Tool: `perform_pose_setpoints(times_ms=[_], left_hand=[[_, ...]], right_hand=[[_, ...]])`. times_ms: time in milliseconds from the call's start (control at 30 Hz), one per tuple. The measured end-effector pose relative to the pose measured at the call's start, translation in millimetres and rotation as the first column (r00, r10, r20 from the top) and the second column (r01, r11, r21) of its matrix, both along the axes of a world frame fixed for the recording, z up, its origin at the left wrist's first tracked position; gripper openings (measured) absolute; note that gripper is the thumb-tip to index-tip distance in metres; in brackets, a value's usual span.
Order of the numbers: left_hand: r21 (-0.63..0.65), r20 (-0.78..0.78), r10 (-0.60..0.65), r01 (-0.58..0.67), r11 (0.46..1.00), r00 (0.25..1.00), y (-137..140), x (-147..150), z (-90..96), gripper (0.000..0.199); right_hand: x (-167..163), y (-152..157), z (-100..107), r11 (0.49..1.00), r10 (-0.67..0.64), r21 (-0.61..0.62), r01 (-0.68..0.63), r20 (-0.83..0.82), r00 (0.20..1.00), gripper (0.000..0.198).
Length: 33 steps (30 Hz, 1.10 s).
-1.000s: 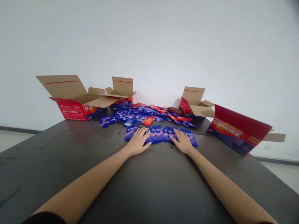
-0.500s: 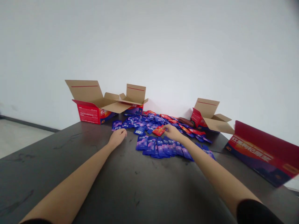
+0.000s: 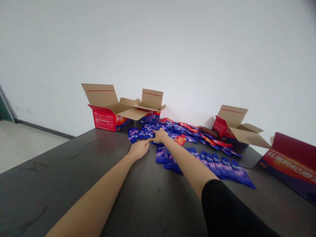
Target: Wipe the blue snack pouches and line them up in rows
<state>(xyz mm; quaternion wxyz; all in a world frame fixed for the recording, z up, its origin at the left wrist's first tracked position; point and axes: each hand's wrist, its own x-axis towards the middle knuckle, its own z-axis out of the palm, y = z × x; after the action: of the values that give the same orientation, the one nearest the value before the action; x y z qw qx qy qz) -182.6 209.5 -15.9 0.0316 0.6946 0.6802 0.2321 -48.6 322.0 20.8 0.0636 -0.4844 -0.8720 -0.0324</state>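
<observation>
My right hand [image 3: 160, 135] reaches out over the near left part of a pile of blue-purple pouches [image 3: 145, 129]. Its thumb and forefinger are spread apart at a pouch lying there. Close beside it, my left hand [image 3: 139, 149] is curled low over the table, fingertips near my right thumb. Whether anything is inside those fingers is hidden. A red pouch [image 3: 181, 140] lies just right of my right wrist. Under and beside my right forearm runs an overlapping row of blue-purple pouches [image 3: 214, 164].
Open red cartons stand on the dark table [image 3: 81, 184]: a large carton [image 3: 103, 119] at left, a carton [image 3: 153, 117] behind it, another carton [image 3: 223, 130] at back right. A red and blue carton [image 3: 291, 164] is at far right. Red pouches [image 3: 209, 140] mix into the pile.
My right hand has left the red pouch and moved left to the blue-purple pouches. My left hand has come closer to it. The view has turned slightly left.
</observation>
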Motion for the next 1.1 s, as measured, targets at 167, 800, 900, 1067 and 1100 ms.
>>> perform_pose_setpoints(times_ms=[167,800,900,1067,1100], left_hand=[[-0.005,-0.031,0.000,0.000,1.000,1.000,-1.3,2.3,0.0,0.030],[-0.029,-0.067,-0.008,0.006,1.000,0.998,-6.8,10.6,9.8,0.029],[-0.037,-0.056,-0.010,0.008,0.999,0.998,-7.3,16.0,10.2,0.030],[-0.052,-0.094,-0.042,0.037,0.998,0.995,-8.9,22.8,9.6,0.030],[-0.055,-0.105,-0.048,0.042,0.998,0.993,-8.7,23.1,9.3,0.030]], right_hand=[[3.0,6.8,6.0,0.999,0.014,0.049,-0.012,-0.030,0.999,0.039],[438.1,-119.2,40.4,0.632,-0.760,0.026,0.774,-0.169,0.627,0.045],[455.8,-122.8,19.8,0.606,-0.791,0.001,0.796,-0.104,0.603,0.045],[445.8,-99.8,-7.5,0.618,-0.786,-0.027,0.786,-0.047,0.617,0.042],[443.9,-95.1,-11.3,0.623,-0.782,-0.034,0.781,-0.046,0.622,0.042]])
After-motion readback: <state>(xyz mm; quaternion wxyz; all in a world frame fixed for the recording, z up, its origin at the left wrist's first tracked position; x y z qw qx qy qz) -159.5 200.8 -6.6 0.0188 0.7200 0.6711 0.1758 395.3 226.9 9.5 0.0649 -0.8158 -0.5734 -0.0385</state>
